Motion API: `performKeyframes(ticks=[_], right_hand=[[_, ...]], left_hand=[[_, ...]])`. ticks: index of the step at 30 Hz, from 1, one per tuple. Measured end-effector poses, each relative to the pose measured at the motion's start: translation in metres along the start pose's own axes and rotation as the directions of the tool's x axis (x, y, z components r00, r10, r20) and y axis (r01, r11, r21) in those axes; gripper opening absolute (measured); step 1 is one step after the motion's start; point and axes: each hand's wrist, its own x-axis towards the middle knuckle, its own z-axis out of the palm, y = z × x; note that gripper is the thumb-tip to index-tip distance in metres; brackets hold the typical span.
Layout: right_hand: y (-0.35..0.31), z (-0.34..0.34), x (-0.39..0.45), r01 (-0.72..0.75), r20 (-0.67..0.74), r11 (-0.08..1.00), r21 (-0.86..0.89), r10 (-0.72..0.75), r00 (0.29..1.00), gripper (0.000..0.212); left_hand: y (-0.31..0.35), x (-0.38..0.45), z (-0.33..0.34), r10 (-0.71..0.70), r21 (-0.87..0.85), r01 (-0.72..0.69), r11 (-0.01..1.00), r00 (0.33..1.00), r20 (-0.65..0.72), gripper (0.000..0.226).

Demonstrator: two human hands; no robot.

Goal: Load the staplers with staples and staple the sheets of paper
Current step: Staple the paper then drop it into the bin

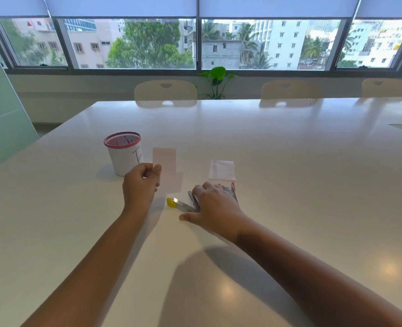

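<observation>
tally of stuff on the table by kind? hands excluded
Paper pieces: 2, a slip pinched by the left hand, a square sheet lying flat
Cups: 1, mesh cup
Staplers: at least 1, yellow-tipped stapler, open under the right hand; the hand hides the rest
Total: 4 visible

Bright daylight from windows (pixel 195 43) ahead. Glossy table (pixel 289 161) shows chair reflections, warm ceiling-light glare spots near right. Soft forearm shadows fall toward camera. Wide-angle bending at edges; hands slightly blurred.
</observation>
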Motion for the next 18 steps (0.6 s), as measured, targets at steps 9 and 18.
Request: performKeyframes(ticks=[9, 18], right_hand=[[0.015, -0.001, 0.011, -0.096, -0.030, 0.919, 0.383, 0.116, 0.993, 0.026], [0.044, -0.020, 0.025, -0.109, 0.128, 0.486, 0.867, -0.007, 0.992, 0.015]], left_hand=[[-0.008, 0.006, 0.000, -0.063, -0.032, 0.066, 0.997, 0.996, 0.070, 0.009], [-0.005, 0.006, -0.002, -0.153, -0.111, 0.176, 0.978, 0.971, 0.186, 0.008]])
